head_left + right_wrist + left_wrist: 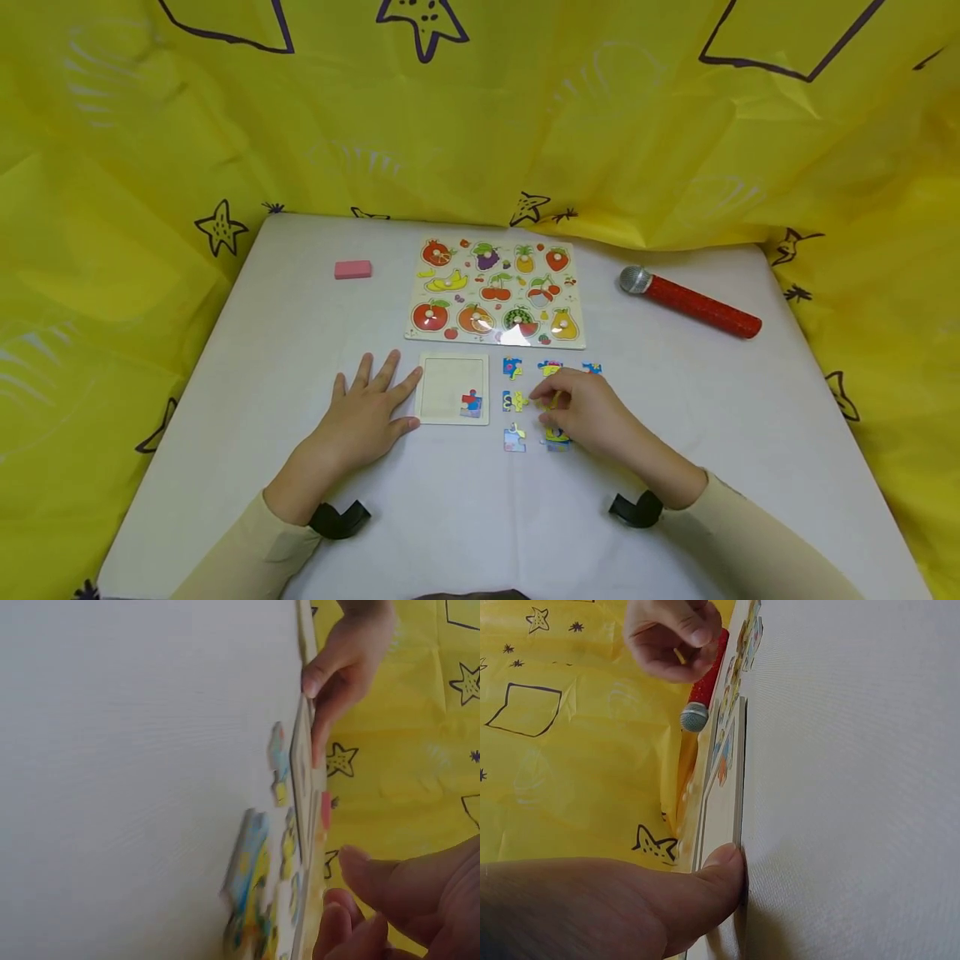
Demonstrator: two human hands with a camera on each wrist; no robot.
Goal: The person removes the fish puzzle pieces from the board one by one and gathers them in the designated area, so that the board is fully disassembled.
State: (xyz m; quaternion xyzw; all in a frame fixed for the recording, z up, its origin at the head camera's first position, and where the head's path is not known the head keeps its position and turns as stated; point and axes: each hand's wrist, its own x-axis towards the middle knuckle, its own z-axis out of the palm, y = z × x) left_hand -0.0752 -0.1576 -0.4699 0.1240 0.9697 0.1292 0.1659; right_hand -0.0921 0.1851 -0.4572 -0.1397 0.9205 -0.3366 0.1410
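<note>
My left hand point(360, 427) lies with fingers spread on the table, its thumb and index finger touching the left edge of a small square puzzle tray point(442, 387). One red and blue jigsaw piece point(472, 405) sits in the tray's lower right corner. To the right are several loose jigsaw pieces point(513, 439) in blue and yellow, roughly in rows. Above them hovers my right hand point(592, 410), fingers loosely bent and partly hiding some pieces. In the right wrist view, the right thumb point(367, 874) and fingers stand apart, with nothing visible between them.
Behind the tray lies a fruit peg puzzle board point(491, 292). A pink block point(352, 269) is at the back left, and a red microphone point(693, 307) lies at the back right. Yellow patterned cloth point(480, 125) hangs around the white-covered table point(450, 508).
</note>
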